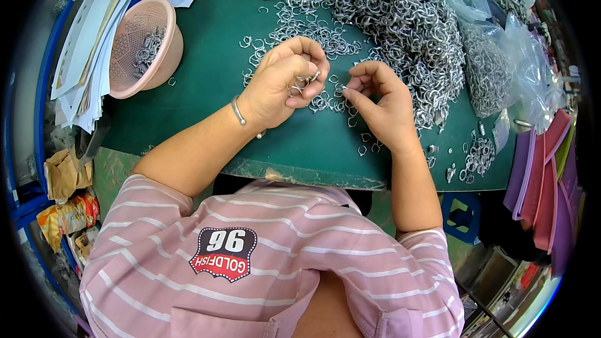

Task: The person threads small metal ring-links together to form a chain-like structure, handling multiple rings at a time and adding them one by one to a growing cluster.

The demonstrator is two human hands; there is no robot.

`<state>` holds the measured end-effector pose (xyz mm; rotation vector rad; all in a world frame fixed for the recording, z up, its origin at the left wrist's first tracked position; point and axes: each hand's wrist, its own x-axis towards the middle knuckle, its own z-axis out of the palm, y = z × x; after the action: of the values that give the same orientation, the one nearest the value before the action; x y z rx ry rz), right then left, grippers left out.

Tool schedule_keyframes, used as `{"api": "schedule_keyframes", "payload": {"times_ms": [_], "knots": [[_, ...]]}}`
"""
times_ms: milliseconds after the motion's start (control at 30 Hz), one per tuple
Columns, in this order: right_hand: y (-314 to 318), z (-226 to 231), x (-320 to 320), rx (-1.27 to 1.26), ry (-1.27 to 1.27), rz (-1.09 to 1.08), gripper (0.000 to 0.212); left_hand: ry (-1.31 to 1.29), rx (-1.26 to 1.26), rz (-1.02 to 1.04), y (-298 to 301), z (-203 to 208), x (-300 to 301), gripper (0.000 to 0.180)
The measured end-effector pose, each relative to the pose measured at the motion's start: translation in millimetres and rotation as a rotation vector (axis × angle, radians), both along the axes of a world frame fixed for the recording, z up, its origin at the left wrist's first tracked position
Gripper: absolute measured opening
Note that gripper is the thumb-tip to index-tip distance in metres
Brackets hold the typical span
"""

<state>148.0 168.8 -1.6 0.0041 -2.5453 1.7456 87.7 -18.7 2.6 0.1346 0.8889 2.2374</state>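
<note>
My left hand (pixel 274 82) is curled closed above the green table (pixel 206 44), with several small silver metal rings (pixel 308 79) showing between its fingers. To its right, my right hand (pixel 387 105) pinches with thumb and forefinger at a small metal ring (pixel 343 88); the fingertips partly hide it. Loose open-ended rings (pixel 322 101) lie scattered under and between both hands. Behind them rises a large heap of the same silver rings (pixel 400 19), spreading toward the right hand.
A pink perforated basket (pixel 177 50) holding some rings stands at the left, beside hanging paper sheets (pixel 94 31). Clear plastic bags (pixel 488 66) of metal parts sit at the right. A smaller group of rings (pixel 481 155) lies near the table's right front edge. Coloured sheets (pixel 544 169) hang beyond it.
</note>
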Motion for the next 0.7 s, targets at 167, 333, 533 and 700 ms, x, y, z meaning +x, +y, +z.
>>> {"api": "schedule_keyframes", "payload": {"times_ms": [167, 333, 533, 700], "knots": [[-1, 1, 2, -0.365, 0.036, 0.014, 0.024, 0.433, -0.543, -0.011, 8, -3, 6, 0.013], [9, 9, 1, -0.375, -0.012, -0.020, 0.015, 0.259, -0.474, -0.092, 5, -5, 4, 0.014], [18, 16, 5, 0.245, 0.022, 0.186, 0.021, 0.057, -0.326, -0.078, 5, -3, 1, 0.010], [12, 11, 4, 0.386, 0.117, 0.233, 0.022, 0.019, -0.289, -0.072, 3, -4, 0, 0.009]]}}
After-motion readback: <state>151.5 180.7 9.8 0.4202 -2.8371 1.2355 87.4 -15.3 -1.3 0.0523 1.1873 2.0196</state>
